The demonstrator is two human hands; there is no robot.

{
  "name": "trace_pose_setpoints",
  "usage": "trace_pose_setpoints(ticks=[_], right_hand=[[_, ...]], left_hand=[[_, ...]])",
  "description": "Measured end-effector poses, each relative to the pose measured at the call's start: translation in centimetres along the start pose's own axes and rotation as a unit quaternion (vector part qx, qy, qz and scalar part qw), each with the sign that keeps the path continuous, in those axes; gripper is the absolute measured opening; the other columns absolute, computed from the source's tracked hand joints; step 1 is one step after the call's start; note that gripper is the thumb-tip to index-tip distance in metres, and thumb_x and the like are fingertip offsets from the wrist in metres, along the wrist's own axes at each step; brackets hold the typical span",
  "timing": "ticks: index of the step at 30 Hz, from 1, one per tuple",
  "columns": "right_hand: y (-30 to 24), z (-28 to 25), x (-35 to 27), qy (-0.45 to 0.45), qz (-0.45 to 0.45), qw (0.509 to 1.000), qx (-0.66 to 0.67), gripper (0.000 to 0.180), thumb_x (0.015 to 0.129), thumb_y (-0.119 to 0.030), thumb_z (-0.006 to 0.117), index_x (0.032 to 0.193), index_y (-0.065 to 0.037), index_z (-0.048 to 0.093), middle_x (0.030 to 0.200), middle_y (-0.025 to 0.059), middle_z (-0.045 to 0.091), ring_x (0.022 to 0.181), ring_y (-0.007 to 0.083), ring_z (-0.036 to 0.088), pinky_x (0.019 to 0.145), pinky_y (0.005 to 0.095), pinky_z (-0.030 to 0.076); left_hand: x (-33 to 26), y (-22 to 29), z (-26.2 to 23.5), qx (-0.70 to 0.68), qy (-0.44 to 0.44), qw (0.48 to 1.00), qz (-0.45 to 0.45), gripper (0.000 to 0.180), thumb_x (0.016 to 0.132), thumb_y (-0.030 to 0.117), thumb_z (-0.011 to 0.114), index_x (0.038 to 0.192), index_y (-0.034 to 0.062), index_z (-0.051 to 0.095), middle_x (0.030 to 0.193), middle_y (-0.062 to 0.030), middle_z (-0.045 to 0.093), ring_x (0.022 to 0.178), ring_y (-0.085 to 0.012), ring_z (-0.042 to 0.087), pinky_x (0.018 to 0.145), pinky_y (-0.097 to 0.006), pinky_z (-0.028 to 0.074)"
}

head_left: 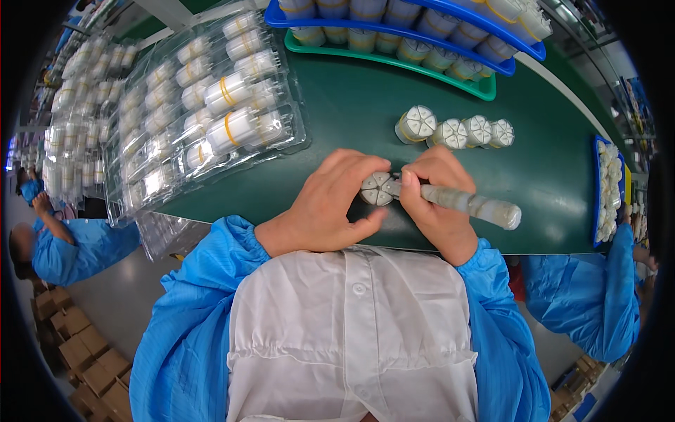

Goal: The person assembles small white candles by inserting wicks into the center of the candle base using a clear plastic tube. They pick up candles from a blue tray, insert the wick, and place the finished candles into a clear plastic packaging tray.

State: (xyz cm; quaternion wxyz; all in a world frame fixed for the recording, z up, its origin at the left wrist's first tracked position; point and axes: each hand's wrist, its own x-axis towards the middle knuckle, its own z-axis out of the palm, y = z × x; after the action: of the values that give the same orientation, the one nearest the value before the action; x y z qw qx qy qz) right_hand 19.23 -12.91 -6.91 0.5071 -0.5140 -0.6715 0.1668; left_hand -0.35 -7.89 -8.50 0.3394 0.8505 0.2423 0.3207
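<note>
My left hand [316, 204] curls its fingers and thumb around a round bundle [377, 188] of white wedge-shaped pieces, its segmented end facing up. In my right hand [444, 211] is a hand tool with a thick, whitish, tape-wrapped handle [485, 209], gripped like a pen. Its narrow front end meets the right edge of the bundle; the fingers partly hide the tip. Just beyond my right hand, several similar bundles [418, 124] stand upright in a row on the green table [344, 105].
A clear plastic tray [301, 137] of white cylinders, some with yellow bands, lies at left. Blue trays [415, 32] and a green tray [394, 62] of bundles are stacked at the back. A blue bin [596, 211] stands right. Blue-sleeved people [88, 246] work on both sides.
</note>
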Motion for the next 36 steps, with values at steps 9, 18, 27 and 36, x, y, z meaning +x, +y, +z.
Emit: trace_pose_setpoints(ticks=[9, 18, 27, 36], right_hand=[[-0.01, -0.31, -0.05, 0.034, -0.007, 0.999, 0.008, 0.008, 0.083, 0.001, 0.073, 0.081, -0.002, 0.066, 0.077, 0.0076, 0.060, 0.062, 0.0193, 0.058, 0.055, 0.0323, 0.046], [-0.02, -0.19, 0.05, -0.005, 0.011, 1.000, 0.008, 0.008, 0.083, 0.001, 0.073, 0.082, -0.002, 0.066, 0.077, 0.0080, 0.059, 0.062, 0.0205, 0.058, 0.055, 0.0324, 0.047], [0.12, -0.49, 0.12, 0.020, 0.006, 1.000, 0.016, 0.007, 0.084, 0.000, 0.073, 0.082, -0.002, 0.066, 0.079, 0.0075, 0.061, 0.064, 0.0186, 0.059, 0.057, 0.0316, 0.047], [0.35, -0.33, 0.21, -0.012, 0.009, 1.000, -0.006, 0.006, 0.084, 0.000, 0.072, 0.085, -0.002, 0.066, 0.080, 0.0087, 0.061, 0.066, 0.0203, 0.060, 0.058, 0.0322, 0.049]], left_hand=[[-0.17, -0.08, 0.13, -0.002, 0.013, 1.000, -0.022, 0.062, 0.071, 0.005, 0.078, 0.128, 0.0044, 0.054, 0.118, -0.0129, 0.062, 0.107, -0.0322, 0.059, 0.090, -0.040, 0.050], [0.05, 0.13, 0.17, 0.016, 0.008, 0.999, -0.050, 0.064, 0.072, 0.004, 0.077, 0.131, 0.0042, 0.052, 0.119, -0.0135, 0.063, 0.109, -0.0321, 0.058, 0.092, -0.040, 0.049], [-0.05, 0.01, 0.06, -0.037, -0.016, 0.999, -0.027, 0.064, 0.073, 0.003, 0.076, 0.132, 0.0035, 0.050, 0.122, -0.0143, 0.063, 0.112, -0.0334, 0.058, 0.094, -0.040, 0.051], [-0.55, -0.03, -0.22, -0.092, -0.059, 0.988, -0.111, 0.060, 0.078, 0.004, 0.074, 0.133, 0.0027, 0.051, 0.127, -0.0161, 0.062, 0.114, -0.0325, 0.063, 0.096, -0.040, 0.051]])
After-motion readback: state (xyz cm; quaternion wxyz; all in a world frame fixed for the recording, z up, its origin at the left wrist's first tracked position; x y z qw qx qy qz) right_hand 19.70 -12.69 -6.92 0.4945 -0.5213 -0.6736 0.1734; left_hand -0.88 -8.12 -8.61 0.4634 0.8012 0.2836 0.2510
